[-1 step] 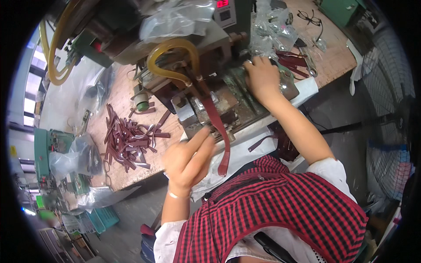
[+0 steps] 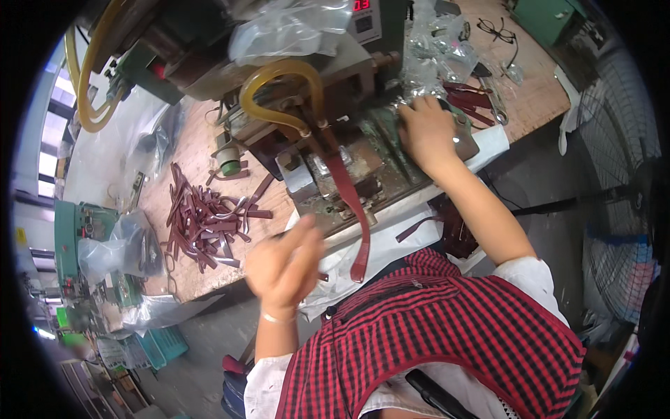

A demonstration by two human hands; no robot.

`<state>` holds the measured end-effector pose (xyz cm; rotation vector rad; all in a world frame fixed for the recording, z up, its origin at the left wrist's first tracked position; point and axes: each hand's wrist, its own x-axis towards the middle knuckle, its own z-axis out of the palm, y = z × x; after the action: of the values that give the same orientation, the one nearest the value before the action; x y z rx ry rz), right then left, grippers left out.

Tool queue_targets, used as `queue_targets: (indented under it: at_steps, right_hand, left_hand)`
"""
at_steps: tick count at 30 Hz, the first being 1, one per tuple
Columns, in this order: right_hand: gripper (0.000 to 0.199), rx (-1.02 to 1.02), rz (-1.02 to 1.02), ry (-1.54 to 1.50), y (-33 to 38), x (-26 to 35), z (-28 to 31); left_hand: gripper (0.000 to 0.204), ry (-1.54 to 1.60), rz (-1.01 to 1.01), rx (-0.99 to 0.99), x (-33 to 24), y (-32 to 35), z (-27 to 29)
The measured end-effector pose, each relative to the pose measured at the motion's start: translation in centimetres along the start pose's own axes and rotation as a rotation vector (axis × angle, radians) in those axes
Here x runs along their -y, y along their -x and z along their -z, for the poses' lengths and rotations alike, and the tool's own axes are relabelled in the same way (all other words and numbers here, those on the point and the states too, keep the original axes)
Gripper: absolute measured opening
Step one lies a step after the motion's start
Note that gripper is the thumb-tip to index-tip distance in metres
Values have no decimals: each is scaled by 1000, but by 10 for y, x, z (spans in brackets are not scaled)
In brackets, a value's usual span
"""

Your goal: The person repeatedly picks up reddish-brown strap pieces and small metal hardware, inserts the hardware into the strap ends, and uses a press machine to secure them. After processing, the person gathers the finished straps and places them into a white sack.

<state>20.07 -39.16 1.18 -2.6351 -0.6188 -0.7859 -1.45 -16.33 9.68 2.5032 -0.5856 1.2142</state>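
A dark red eyeglass temple [image 2: 352,199] sticks out of the machine's clamp [image 2: 322,157] towards me, its curved tip hanging over the front edge. My left hand [image 2: 283,269] hovers left of that tip, apart from it, fingers pointing up and right but smeared by motion. A small dark red end [image 2: 323,277] shows beside this hand; whether it is held or lies behind cannot be told. On the green part of the machine [image 2: 464,136], at the right, rests my right hand [image 2: 429,136]. Its fingers bend over something that they hide.
Many loose temples [image 2: 213,220] lie piled on the bench left of the machine. More temples [image 2: 471,101], clear plastic bags [image 2: 429,56] and black eyeglasses [image 2: 495,29] lie at the back right. A yellow hose [image 2: 283,66] loops above the clamp. A fan [image 2: 621,195] stands at the right.
My left hand has moved a little left, away from the clamped temple, uncovering the small dark red end. My right hand stays at the same part of the machine.
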Motion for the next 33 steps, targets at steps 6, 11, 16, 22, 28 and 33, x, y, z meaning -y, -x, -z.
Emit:
queue_targets:
  at_steps: [6, 11, 16, 22, 28, 33]
  right_hand:
    - [13, -243, -656, -1155, 49, -44, 24]
    - [15, -229, -687, -1221, 13, -14, 0]
    - [16, -190, -571, -1141, 10, 1, 5]
    - [15, -175, -538, -890, 51, -22, 44]
    - [14, 18, -258, -1108, 12, 52, 90]
    - [19, 51, -248, -1281, -5, 95, 70]
  left_hand:
    - [15, -242, 550, -21, 60, 47, 67]
    - [24, -566, 310, 556, 103, 66, 19]
    - [21, -405, 501, 392, 132, 101, -30]
    - [12, 95, 699, -292, 136, 90, -20]
    - [16, 740, 1256, -460, 172, 90, -32]
    - [30, 925, 1342, -411, 141, 105, -49]
